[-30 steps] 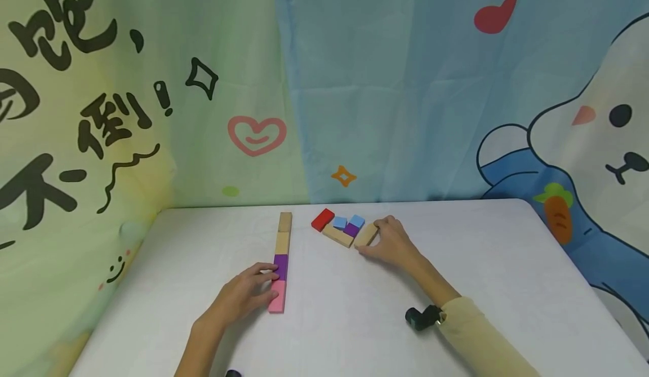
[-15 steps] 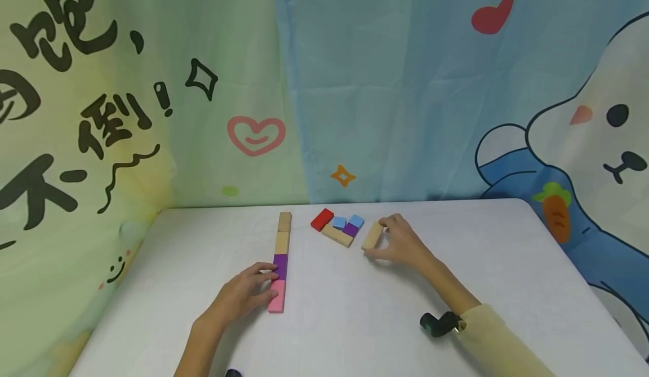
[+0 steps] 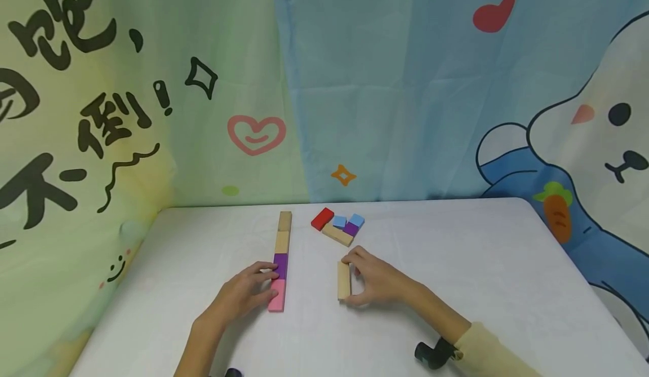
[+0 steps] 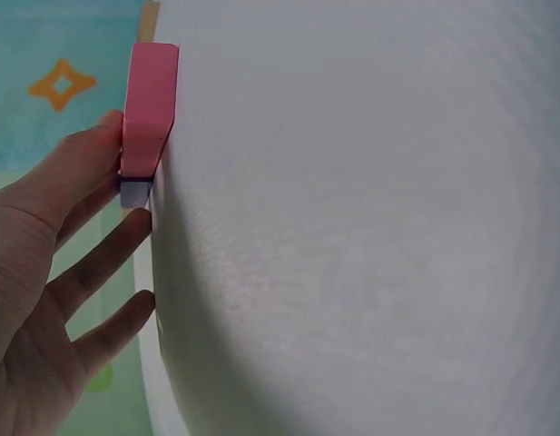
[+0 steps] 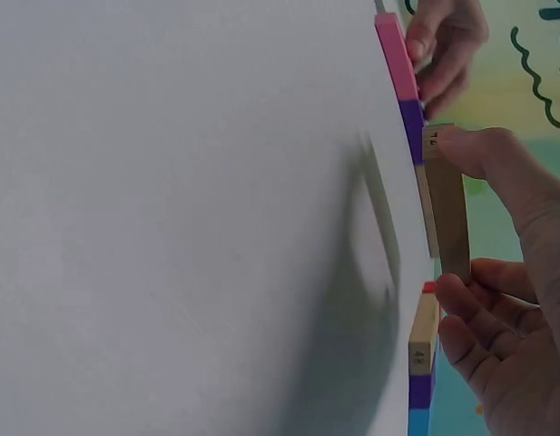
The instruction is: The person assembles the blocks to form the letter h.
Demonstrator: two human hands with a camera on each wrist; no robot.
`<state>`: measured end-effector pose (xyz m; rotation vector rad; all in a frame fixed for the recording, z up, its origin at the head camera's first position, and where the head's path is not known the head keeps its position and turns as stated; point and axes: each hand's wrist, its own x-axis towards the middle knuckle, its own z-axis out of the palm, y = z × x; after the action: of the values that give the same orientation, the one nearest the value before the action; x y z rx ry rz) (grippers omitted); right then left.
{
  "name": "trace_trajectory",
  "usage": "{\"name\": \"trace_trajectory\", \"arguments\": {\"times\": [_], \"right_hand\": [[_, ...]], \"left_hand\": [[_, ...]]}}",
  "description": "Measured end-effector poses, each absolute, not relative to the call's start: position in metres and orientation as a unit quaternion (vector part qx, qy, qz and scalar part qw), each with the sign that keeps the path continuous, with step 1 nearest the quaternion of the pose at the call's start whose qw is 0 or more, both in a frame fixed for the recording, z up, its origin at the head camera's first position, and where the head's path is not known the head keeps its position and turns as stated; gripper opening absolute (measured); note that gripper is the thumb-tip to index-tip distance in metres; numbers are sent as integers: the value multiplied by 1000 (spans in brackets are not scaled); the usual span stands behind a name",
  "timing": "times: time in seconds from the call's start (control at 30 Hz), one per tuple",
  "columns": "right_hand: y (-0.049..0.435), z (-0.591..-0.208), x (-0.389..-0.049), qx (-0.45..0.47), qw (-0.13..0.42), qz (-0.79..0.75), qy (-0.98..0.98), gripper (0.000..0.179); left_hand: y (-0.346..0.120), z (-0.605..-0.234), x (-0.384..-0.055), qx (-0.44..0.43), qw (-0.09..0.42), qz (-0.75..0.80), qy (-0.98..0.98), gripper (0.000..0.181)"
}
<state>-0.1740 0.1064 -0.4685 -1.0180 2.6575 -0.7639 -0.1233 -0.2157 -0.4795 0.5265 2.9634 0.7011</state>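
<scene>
My right hand [image 3: 380, 278] pinches a plain wooden block [image 3: 343, 281] by its two ends, thumb at the near end and a finger at the far one. In the right wrist view this wooden block [image 5: 450, 213] hangs above the table, apart from its shadow. Left of it runs a straight row: a pink block [image 3: 276, 296] nearest, then a purple block [image 3: 280, 266] and two plain wooden blocks [image 3: 282, 242]. Loosely spread, the fingers of my left hand [image 3: 240, 295] touch the row's left side at the pink and purple blocks.
Behind the held block lies a loose cluster: a red block [image 3: 322, 218], a wooden block [image 3: 337, 234], a purple block [image 3: 351, 229] and two light blue blocks [image 3: 356, 220]. The white table [image 3: 456, 264] ends at a printed curtain [image 3: 385, 84] at the back.
The right hand has drawn the wooden block away from the cluster, first right, then left and nearer, and turned it roughly parallel to the row. The left hand stays put.
</scene>
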Motion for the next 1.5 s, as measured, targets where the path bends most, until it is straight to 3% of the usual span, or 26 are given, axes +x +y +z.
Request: {"name": "trace_trajectory", "arguments": {"times": [0.47, 1.5], "right_hand": [[94, -480, -162, -357, 132, -246, 891, 69], [90, -481, -165, -348, 121, -229, 901, 73]], "left_hand": [[-216, -481, -123, 158, 41, 245, 956, 42], [-216, -480, -124, 168, 26, 233, 958, 41]]}}
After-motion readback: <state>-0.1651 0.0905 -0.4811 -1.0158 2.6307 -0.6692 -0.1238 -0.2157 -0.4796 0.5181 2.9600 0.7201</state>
